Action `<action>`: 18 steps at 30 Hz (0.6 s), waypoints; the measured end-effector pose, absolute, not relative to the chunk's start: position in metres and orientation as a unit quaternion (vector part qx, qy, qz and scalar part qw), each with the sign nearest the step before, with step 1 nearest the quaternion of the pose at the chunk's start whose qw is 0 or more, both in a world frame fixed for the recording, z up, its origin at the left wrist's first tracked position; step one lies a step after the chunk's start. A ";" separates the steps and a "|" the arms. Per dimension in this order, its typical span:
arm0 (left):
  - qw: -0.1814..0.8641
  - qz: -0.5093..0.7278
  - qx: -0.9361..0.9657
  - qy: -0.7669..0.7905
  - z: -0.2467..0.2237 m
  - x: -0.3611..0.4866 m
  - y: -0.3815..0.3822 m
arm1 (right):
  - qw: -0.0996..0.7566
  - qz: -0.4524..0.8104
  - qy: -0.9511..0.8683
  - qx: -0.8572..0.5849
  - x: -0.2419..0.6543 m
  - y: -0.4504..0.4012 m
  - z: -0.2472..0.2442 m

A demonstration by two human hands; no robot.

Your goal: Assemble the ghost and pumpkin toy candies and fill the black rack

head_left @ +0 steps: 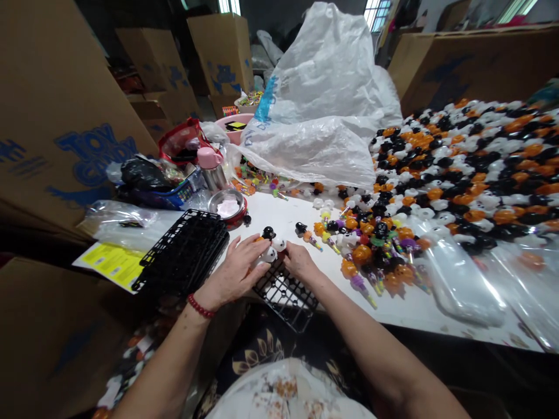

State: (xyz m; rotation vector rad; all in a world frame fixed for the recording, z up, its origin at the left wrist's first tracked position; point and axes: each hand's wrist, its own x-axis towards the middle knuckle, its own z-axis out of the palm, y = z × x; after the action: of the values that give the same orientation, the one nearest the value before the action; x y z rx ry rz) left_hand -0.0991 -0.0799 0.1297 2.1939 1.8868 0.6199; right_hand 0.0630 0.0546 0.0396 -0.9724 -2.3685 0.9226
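Observation:
A black grid tray (pixel 286 297) juts over the table's near edge, in front of me. At its far end stand several small toys with ghost- or skull-like heads, among them a white head (pixel 269 254) and a black head (pixel 268 233). My left hand (pixel 244 265) lies along their left side, fingers stretched out and touching them. My right hand (pixel 300 262) is closed at their right side, its fingertips against the tray and a second white head (pixel 279 244). What those curled fingers pinch, if anything, is hidden.
Stacked black trays (pixel 183 250) lie left. A red-rimmed tin (pixel 227 206) and pink-lidded flask (pixel 211 167) stand behind. Right are loose toy-topped pens (pixel 362 256), a clear plastic bag (pixel 458 279) and a big heap of orange, black and white heads (pixel 471 163). Cardboard boxes (pixel 65 116) surround the table.

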 end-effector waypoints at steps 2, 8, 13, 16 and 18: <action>0.088 0.211 0.738 0.635 0.128 -0.099 -0.080 | 0.201 0.328 -0.854 -0.351 0.063 0.055 0.040; 0.067 0.213 0.747 0.626 0.127 -0.099 -0.076 | 0.227 0.320 -0.858 -0.332 0.059 0.053 0.032; -0.056 0.290 0.742 0.602 0.140 -0.091 -0.094 | 0.252 0.322 -0.854 -0.323 0.073 0.061 0.026; -0.070 0.328 0.761 0.556 0.139 -0.075 -0.119 | 0.283 0.216 -0.857 -0.373 0.095 0.074 0.029; -0.038 0.299 0.792 0.531 0.126 -0.063 -0.135 | 0.251 0.131 -0.860 -0.424 0.107 0.084 0.035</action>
State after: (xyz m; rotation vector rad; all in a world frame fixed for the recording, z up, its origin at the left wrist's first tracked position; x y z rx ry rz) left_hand -0.0628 -0.1350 0.1262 2.5506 1.7095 0.9644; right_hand 0.1069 0.0842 0.0345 -1.1533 -2.3411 0.3567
